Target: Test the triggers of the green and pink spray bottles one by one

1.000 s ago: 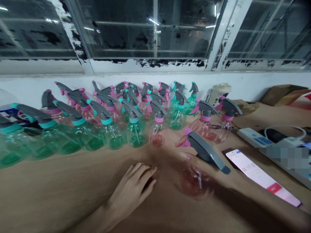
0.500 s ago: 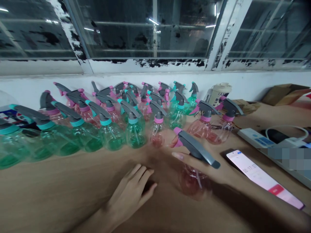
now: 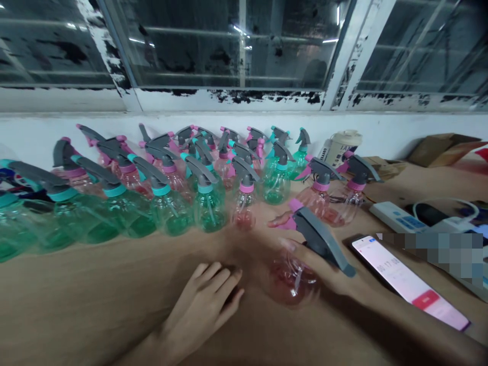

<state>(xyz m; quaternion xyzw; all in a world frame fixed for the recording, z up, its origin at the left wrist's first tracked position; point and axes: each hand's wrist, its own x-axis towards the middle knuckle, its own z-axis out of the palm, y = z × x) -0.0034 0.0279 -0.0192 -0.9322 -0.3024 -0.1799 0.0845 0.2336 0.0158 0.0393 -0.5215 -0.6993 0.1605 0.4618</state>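
Observation:
My right hand (image 3: 305, 256) is wrapped round the neck of a pink spray bottle (image 3: 293, 282) with a grey trigger head. The bottle leans, its head to the right and its clear pink body to the lower left; whether its base touches the table cannot be made out. My left hand (image 3: 208, 300) lies on the wooden table with loosely bent fingers, thumb apart, and nothing visible in it. Beyond it stand a small pink spray bottle (image 3: 244, 213) and a row of green spray bottles (image 3: 173, 218). Two more pink spray bottles (image 3: 321, 195) stand behind my right hand.
Several more pink and green bottles stand back against the white wall (image 3: 213, 119). To the right lie a phone (image 3: 407, 279) showing a timer and a power strip (image 3: 398, 216) with cables. A paper cup (image 3: 341, 145) and a cardboard box (image 3: 442, 147) are at the back.
The pink bottle in my right hand has tilted further, its head shifting right and its body left. My left hand stays almost where it was. The view has shifted slightly.

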